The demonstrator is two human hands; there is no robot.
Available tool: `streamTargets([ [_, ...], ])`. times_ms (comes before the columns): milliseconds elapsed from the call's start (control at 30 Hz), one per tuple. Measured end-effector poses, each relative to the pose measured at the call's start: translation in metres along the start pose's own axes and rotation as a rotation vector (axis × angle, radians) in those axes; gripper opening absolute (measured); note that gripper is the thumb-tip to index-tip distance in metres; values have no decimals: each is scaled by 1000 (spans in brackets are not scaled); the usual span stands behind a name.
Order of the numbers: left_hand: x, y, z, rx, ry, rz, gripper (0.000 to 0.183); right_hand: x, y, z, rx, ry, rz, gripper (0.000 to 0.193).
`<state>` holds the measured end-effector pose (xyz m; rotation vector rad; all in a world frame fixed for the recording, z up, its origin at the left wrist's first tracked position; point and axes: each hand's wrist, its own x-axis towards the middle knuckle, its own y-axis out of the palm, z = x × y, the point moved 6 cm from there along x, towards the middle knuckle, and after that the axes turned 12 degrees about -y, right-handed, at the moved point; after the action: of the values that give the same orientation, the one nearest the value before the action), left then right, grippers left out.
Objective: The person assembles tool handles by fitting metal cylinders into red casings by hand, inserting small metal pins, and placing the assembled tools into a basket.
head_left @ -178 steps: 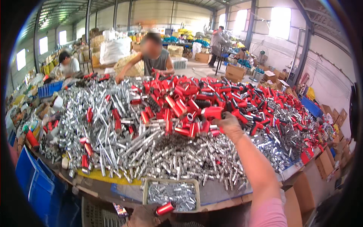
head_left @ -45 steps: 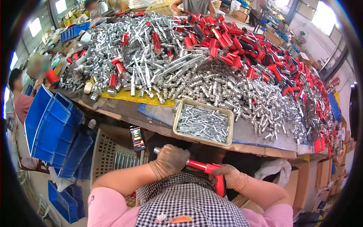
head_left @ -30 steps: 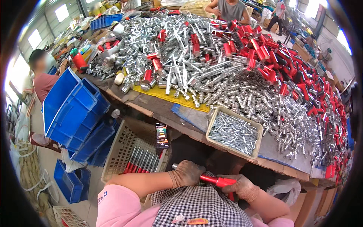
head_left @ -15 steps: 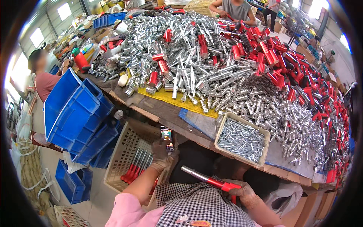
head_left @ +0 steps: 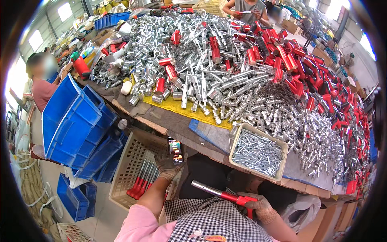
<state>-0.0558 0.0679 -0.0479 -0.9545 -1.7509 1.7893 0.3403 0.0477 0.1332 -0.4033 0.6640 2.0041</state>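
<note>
My gloved left hand (head_left: 167, 166) is at a smartphone (head_left: 175, 150) with a lit screen, its fingers around the lower part. The phone is over the near right side of a cream plastic crate (head_left: 128, 160). In that crate lie several red-handled tools (head_left: 142, 179) with silver tubes, side by side. Above my lap, my gloved right hand (head_left: 260, 203) is closed around the red grip of a red pistol-grip tool (head_left: 229, 197). Its silver tube points up and left, toward the phone. The palm side of each hand is hidden.
A large heap of silver metal parts (head_left: 193, 52) and red parts (head_left: 298, 60) covers the workbench. A cream bin of small metal pins (head_left: 258, 152) stands at its near edge. Stacked blue bins (head_left: 72, 125) stand at left. Two people are at the bench's far and left sides.
My left thumb has moved off the phone's screen, and the hand sits slightly lower and farther left. My right hand keeps its hold on the tool. The view has shifted a little.
</note>
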Motion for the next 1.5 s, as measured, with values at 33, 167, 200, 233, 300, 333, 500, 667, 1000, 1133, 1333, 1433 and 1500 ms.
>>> streamTargets([
  [33,0,0,0,-3,0,3,94,0,1,1,0,0,-1,57],
  [167,-2,-14,-1,-62,8,133,96,2,0,-1,-2,-10,-11,56],
  [200,-1,-6,5,-60,6,133,96,3,1,-1,-18,-21,-4,57],
  [233,0,7,13,-62,21,81,96,2,3,1,-17,-20,-1,57],
  [300,-3,6,14,-63,36,31,95,1,8,7,25,28,-15,59],
  [333,-6,9,13,-9,45,47,94,1,8,5,26,29,-14,59],
  [500,-14,2,8,65,92,68,93,0,5,2,66,8,-26,59],
  [667,-15,7,5,48,113,101,93,-1,6,6,31,12,-45,64],
  [1000,-20,-9,-1,-47,126,69,87,1,4,1,50,8,-25,65],
  [1133,-23,-19,-9,-39,112,121,82,-1,3,-1,46,-15,-26,56],
  [1333,-26,4,-4,-1,162,50,84,-2,0,-6,50,-11,-6,58],
  [1433,-30,-8,-22,37,183,90,86,-4,-10,-7,31,-34,-52,57],
  [1500,-26,9,-17,-235,155,177,86,-7,-6,-1,-7,-82,7,56],
])
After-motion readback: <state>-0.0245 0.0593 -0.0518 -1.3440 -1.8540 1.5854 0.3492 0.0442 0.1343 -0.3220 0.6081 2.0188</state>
